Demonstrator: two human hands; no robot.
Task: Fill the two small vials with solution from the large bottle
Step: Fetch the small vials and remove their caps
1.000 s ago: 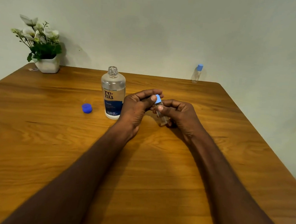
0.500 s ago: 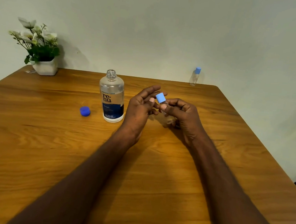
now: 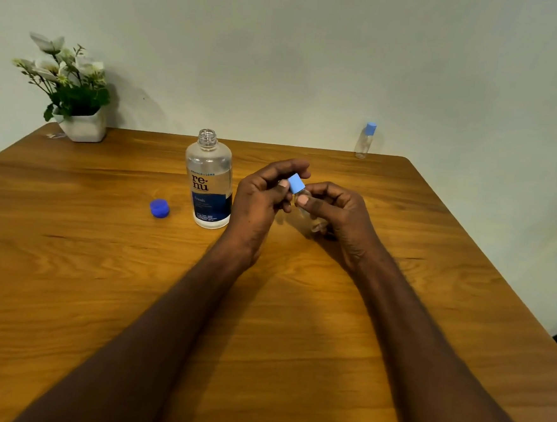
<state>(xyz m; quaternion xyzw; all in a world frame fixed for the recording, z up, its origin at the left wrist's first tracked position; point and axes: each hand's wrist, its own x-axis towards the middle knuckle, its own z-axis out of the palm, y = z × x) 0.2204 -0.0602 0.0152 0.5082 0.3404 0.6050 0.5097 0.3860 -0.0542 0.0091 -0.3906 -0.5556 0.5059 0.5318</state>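
Light-blue vial cap point(image 3: 295, 183), frame centre: my left hand point(image 3: 261, 199) pinches it for unscrewing; right hand point(image 3: 336, 211) grips the clear vial point(image 3: 315, 225).

Worktop point(image 3: 99, 297): bottle point(image 3: 208, 186) upright, centre rear; loose cap point(image 3: 159, 208) just left of it; plant point(image 3: 71, 91) at far left corner; spare vial point(image 3: 364, 141) at far right corner; held vial point(image 3: 307, 209) between both hands, right of bottle.

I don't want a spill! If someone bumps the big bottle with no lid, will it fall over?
The big bottle is tall with a narrow base, so a hard bump would probably tip it. It looks mostly full, which likely steadies it. Its blue cap lies off on the table, so tipping would spill.
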